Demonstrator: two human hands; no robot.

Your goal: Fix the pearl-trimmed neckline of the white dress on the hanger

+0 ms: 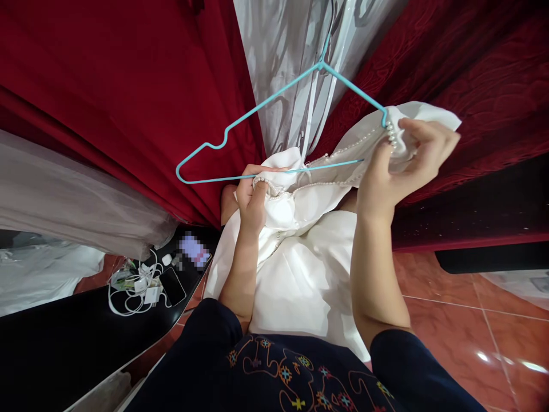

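A white dress (306, 263) with pearl-beaded edging hangs down across my lap. A light blue hanger (270, 98) is in front of me, its hook up by the white fabric behind. My right hand (412, 154) pinches a beaded strap of the dress at the hanger's right end, where the strap sits by the notch. My left hand (253, 197) is closed on the other beaded part of the bodice, close to the hanger's lower bar. The hanger's left shoulder has no fabric on it. The lower bar's right end disappears behind the dress.
Red curtains (171, 74) hang on both sides, with sheer white fabric (283, 68) between them. At lower left, a black table (86, 337) bears white cables (137, 286), a dark phone (173, 286) and a lit, blurred screen (195, 250). Reddish tiles (450, 320) cover the floor.
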